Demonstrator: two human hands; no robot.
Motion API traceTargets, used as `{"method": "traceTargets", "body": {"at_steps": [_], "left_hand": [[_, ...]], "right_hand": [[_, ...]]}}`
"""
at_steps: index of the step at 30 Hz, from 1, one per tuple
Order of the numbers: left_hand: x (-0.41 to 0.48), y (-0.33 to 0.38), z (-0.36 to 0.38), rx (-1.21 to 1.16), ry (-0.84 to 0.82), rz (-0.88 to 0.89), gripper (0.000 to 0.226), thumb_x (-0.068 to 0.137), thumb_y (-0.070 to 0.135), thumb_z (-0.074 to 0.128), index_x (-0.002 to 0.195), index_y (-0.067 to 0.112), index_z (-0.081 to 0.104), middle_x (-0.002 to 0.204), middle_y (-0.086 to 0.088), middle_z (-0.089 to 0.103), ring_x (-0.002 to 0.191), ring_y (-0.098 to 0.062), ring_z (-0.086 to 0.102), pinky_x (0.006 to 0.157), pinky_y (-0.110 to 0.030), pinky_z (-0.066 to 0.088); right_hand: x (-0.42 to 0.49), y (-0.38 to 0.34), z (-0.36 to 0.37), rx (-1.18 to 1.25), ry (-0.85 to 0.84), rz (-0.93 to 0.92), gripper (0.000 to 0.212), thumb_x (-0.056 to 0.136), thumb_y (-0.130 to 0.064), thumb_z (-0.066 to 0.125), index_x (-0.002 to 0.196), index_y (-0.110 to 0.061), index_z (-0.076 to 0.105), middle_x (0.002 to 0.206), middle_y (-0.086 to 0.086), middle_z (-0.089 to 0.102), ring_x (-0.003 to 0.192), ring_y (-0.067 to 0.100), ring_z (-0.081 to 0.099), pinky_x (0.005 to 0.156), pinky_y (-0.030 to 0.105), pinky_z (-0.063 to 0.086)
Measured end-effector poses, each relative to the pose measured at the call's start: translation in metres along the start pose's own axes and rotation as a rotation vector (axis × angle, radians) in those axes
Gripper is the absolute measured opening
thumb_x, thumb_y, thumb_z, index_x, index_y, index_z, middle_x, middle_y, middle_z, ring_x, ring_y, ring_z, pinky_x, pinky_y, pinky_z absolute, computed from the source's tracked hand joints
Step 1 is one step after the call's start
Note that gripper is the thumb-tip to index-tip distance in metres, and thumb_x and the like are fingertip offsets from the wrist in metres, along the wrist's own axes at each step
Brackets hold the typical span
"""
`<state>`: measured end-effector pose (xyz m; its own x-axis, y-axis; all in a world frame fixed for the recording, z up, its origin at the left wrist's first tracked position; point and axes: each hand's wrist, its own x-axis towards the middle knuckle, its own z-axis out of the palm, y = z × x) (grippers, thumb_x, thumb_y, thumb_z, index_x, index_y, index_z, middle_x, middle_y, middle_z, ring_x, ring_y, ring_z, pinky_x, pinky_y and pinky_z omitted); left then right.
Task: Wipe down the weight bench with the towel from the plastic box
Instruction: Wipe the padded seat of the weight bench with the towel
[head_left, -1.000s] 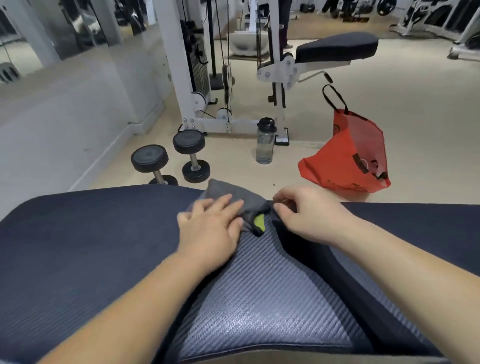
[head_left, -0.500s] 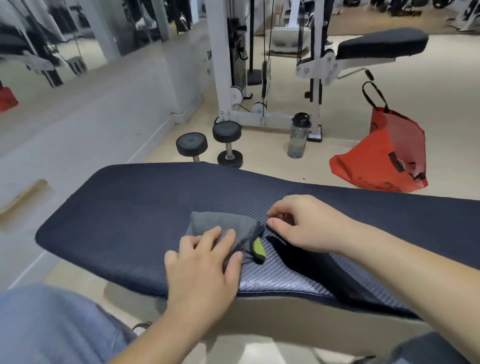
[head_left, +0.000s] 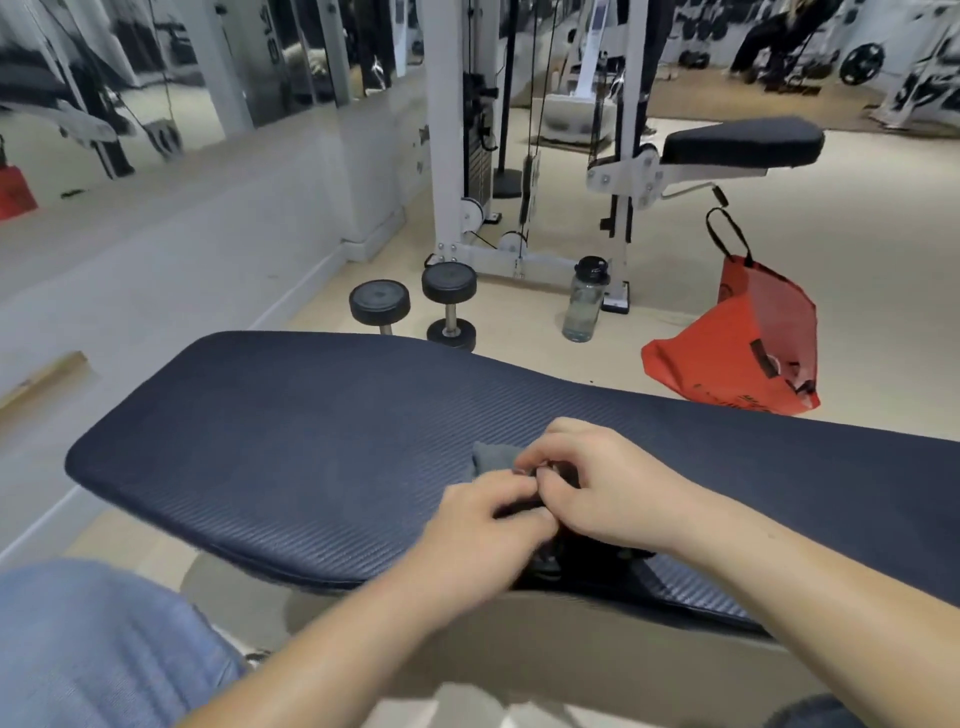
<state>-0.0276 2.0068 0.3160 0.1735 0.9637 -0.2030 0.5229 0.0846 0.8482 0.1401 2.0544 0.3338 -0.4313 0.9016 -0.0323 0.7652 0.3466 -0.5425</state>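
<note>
towel (head_left: 488, 457), grey and bunched, lies on the worktop (head_left: 291, 441) under both hands, near the front edge. left hand (head_left: 478, 525) and right hand (head_left: 602, 488) meet over it, fingertips pinching its folds. the pad's long axis runs left to right; most unwiped surface stretches leftward, nearer the left hand. dumbbells (head_left: 415, 306) stand beyond.

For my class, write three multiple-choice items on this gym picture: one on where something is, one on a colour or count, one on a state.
1. Where is the grey towel?
A. on the bench pad
B. on the floor
C. in the bag

2. What colour is the bag on the floor?
A. green
B. red
C. white

3. What is the water bottle doing?
A. lying flat
B. standing capped
C. standing open

Key: 1 A, it lies on the weight bench under the left hand and right hand; 2 B, it is plainly red; 3 B, it stands upright with its dark cap on.
</note>
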Motion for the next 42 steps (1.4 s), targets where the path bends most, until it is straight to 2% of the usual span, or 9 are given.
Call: {"method": "traceTargets", "body": {"at_steps": [3,6,10,14,17,24,31,37,42], "left_hand": [[0.006,-0.006,-0.022,-0.222,0.081,-0.104,0.034,0.087,0.003,0.06,0.096,0.03,0.078,0.103,0.007,0.077,0.093,-0.004,0.067,0.089,-0.024,0.051],[0.016,-0.021,-0.024,-0.144,0.203,-0.136,0.037,0.088,-0.002,0.054,0.091,0.026,0.077,0.097,0.009,0.077,0.094,-0.008,0.07,0.093,-0.034,0.057],[0.04,-0.025,-0.02,-0.039,0.247,-0.072,0.032,0.089,0.006,0.055,0.092,0.033,0.072,0.099,0.012,0.073,0.085,-0.004,0.066,0.082,-0.024,0.053],[0.06,-0.015,-0.012,0.119,0.224,0.107,0.032,0.091,0.003,0.054,0.1,0.028,0.071,0.106,0.016,0.064,0.095,0.008,0.058,0.077,-0.001,0.039],[0.073,-0.007,-0.005,0.156,0.193,0.159,0.03,0.092,0.004,0.055,0.102,0.028,0.07,0.106,0.017,0.062,0.096,0.004,0.059,0.084,-0.006,0.042],[0.099,0.01,0.005,0.238,0.177,0.239,0.028,0.091,0.008,0.054,0.098,0.032,0.066,0.107,0.017,0.057,0.091,0.003,0.056,0.087,-0.023,0.046],[0.119,0.027,0.026,0.314,0.089,0.306,0.03,0.094,0.014,0.051,0.114,0.03,0.066,0.114,0.02,0.053,0.097,0.004,0.056,0.093,-0.025,0.048],[0.148,0.048,0.064,0.54,-0.014,0.465,0.039,0.092,0.014,0.05,0.127,0.024,0.063,0.126,0.01,0.055,0.122,-0.014,0.048,0.099,-0.024,0.042],[0.17,0.079,0.098,0.711,-0.159,0.557,0.049,0.092,0.015,0.046,0.14,0.021,0.055,0.143,0.004,0.05,0.134,-0.02,0.046,0.108,-0.042,0.046]], "right_hand": [[-0.013,-0.002,0.008,-0.066,-0.067,0.007,0.047,0.087,-0.045,0.052,0.133,-0.035,0.06,0.114,-0.008,0.06,0.111,0.012,0.055,0.1,0.033,0.047],[-0.019,-0.002,0.029,-0.38,-0.121,-0.01,0.079,0.078,-0.077,0.045,0.14,-0.028,0.052,0.126,-0.001,0.052,0.119,0.025,0.046,0.105,0.043,0.04],[-0.012,0.025,0.027,-0.428,-0.068,-0.117,0.063,0.087,-0.066,0.054,0.141,-0.034,0.05,0.126,-0.003,0.049,0.116,0.025,0.045,0.097,0.042,0.039],[0.002,0.078,-0.011,-0.44,0.026,0.13,0.058,0.092,-0.06,0.057,0.145,-0.038,0.05,0.133,-0.004,0.048,0.127,0.024,0.045,0.104,0.041,0.038],[0.008,0.094,-0.028,-0.516,0.018,0.326,0.057,0.094,-0.06,0.056,0.144,-0.033,0.049,0.138,0.003,0.046,0.133,0.029,0.041,0.108,0.044,0.038],[0.008,0.084,-0.027,-0.408,-0.112,0.075,0.06,0.08,-0.074,0.064,0.131,-0.043,0.056,0.125,-0.006,0.046,0.12,0.019,0.041,0.099,0.041,0.036],[-0.01,0.16,-0.069,-0.441,0.145,0.764,0.056,0.092,-0.066,0.054,0.138,-0.035,0.049,0.137,0.007,0.044,0.134,0.033,0.038,0.107,0.049,0.037],[-0.037,0.137,-0.065,-0.357,-0.014,0.474,0.053,0.084,-0.067,0.065,0.13,-0.043,0.054,0.128,-0.002,0.045,0.127,0.025,0.039,0.103,0.043,0.038],[-0.079,0.19,-0.096,-0.354,0.184,0.911,0.046,0.09,-0.066,0.058,0.126,-0.038,0.053,0.133,0.004,0.047,0.13,0.031,0.04,0.103,0.045,0.04]]}}
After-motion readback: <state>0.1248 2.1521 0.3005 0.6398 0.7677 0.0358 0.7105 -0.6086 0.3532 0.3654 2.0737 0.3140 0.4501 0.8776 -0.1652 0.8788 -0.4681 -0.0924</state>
